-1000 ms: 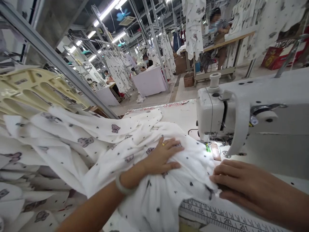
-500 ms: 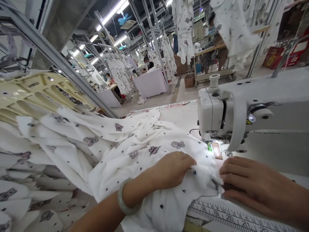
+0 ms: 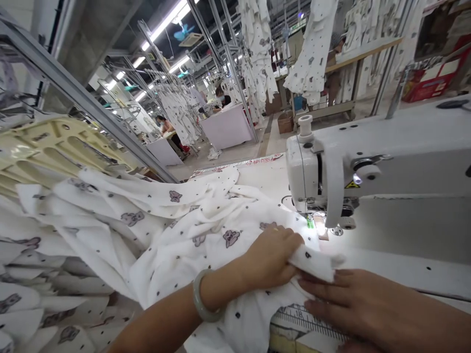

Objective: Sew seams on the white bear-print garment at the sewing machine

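White fleecy fabric (image 3: 213, 250) with bear figures and small dark spots spreads over the sewing machine bed. My left hand (image 3: 272, 257), below a wrist bangle (image 3: 201, 296), is closed on the fabric just left of the needle area. My right hand (image 3: 353, 301) holds the fabric's near right edge, its fingers partly hidden beneath a turned-up flap. The sewing machine (image 3: 312, 171) stands just beyond both hands. Its lit presser foot (image 3: 309, 221) has the fabric edge close beside it. A printed ruler strip (image 3: 294, 314) shows under my right hand.
More printed fabric hangs in layers at the left, below a cream plastic rack (image 3: 55, 147). A metal post (image 3: 84, 98) slants across the left side. Beyond the table, garments (image 3: 309, 54) hang from rails, and people sit at other sewing stations.
My right hand has moved left and nearer, close to my left hand, and the fabric edge is now folded up between them. The view has shifted slightly, so the machine appears further left.
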Demonstrator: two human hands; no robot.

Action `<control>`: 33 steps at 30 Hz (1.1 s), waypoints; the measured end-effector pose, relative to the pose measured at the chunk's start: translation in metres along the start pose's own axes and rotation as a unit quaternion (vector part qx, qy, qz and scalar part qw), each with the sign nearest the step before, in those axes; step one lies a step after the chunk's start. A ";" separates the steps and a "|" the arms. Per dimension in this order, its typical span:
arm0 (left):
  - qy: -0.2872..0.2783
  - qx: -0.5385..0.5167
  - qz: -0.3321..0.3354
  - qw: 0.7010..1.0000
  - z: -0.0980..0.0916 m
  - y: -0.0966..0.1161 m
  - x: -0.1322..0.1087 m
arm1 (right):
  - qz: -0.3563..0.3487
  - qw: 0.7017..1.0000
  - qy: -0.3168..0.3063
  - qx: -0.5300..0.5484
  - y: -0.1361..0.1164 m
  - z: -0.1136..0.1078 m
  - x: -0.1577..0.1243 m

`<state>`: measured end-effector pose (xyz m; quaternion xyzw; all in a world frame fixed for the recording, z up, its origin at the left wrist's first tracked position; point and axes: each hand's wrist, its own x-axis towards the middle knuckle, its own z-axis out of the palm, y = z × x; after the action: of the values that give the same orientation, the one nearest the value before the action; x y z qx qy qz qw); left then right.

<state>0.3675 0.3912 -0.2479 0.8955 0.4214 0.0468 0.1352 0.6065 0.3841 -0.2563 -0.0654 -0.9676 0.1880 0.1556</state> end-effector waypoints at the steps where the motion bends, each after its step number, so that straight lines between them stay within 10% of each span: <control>1: -0.006 0.036 0.037 0.999 0.004 -0.002 -0.002 | 0.005 1.000 0.004 0.006 0.000 0.002 -0.002; 9: 0.046 0.087 0.170 0.980 0.015 -0.013 -0.009 | 0.003 1.000 0.025 0.002 0.001 0.013 -0.010; 21: -0.005 0.096 0.180 0.979 0.013 -0.006 -0.014 | 0.099 0.979 0.168 -0.057 0.028 0.014 -0.022; 33: 0.026 0.107 0.123 0.986 0.020 -0.022 0.029 | 0.115 0.955 0.170 -0.214 0.070 0.016 -0.034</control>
<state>0.3733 0.4225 -0.2738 0.9484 0.3138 0.0408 0.0208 0.6379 0.4365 -0.3064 -0.2386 -0.9305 -0.0207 0.2773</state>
